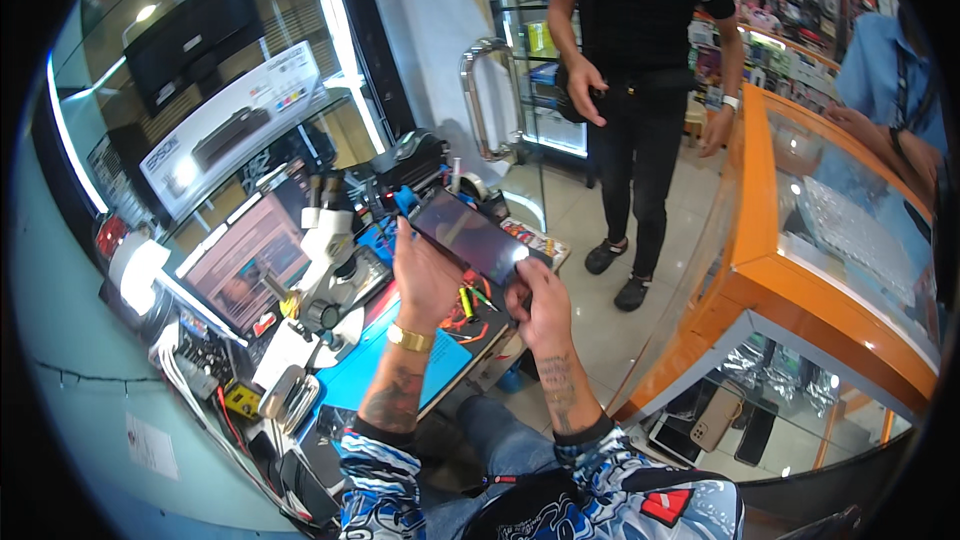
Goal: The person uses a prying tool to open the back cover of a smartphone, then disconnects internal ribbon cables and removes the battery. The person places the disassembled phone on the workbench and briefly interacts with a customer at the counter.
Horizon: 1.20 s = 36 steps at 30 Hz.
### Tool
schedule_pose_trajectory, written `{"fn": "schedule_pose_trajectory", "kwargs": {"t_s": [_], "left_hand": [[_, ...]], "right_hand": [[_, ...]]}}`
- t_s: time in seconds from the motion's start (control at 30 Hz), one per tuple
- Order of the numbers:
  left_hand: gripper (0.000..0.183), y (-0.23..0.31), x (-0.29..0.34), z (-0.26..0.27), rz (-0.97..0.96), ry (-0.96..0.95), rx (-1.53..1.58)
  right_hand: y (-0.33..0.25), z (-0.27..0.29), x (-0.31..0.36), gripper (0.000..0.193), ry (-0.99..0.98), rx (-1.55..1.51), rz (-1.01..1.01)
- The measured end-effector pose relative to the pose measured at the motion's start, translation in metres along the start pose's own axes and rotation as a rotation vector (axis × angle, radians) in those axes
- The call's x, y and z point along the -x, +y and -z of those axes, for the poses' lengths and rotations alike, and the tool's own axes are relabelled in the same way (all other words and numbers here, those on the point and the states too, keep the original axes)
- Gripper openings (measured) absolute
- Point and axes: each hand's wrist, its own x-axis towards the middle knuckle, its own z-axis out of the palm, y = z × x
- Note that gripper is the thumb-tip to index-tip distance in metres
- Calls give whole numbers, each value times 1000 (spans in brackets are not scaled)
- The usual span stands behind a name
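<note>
A dark-screened tablet (468, 232) is held up over the workbench, tilted, with a bright light reflected near its right end. My left hand (428, 278), a gold watch at its wrist, supports the tablet's left side; the thumb stands up and the other fingers are hidden behind it. At the lower right corner my right hand (541, 302) grips the tablet, fingers bent against its edge. Below lies a blue work mat (365, 372), partly covered by my left arm. A yellow-handled tool (467, 304) rests on the dark bench surface between my hands.
A microscope (328, 230), a laptop (245, 265) and a lit lamp (140, 272) crowd the bench at left. An orange-framed glass counter (750, 265) stands at right, with several phones inside. Ahead, a person in black (640, 80) stands on the tiled floor; another in blue leans at the counter.
</note>
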Motion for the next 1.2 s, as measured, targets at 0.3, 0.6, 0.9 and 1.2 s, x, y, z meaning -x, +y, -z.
{"fn": "schedule_pose_trajectory", "kwargs": {"t_s": [0.3, 0.6, 0.9, 1.2], "left_hand": [[51, 22, -96, -31, 251, 102, -330], [45, 9, -94, -22, 72, 264, -551], [45, -18, 73, 30, -23, 372, -587], [43, -34, 305, 61, -17, 770, -112]], "right_hand": [[-76, 6, -109, 22, 227, -73, 165], [-111, 4, -162, 16, 262, -49, 200], [-135, 24, -190, 24, 198, -88, 243], [-18, -25, -11, 28, 44, 313, 228]]}}
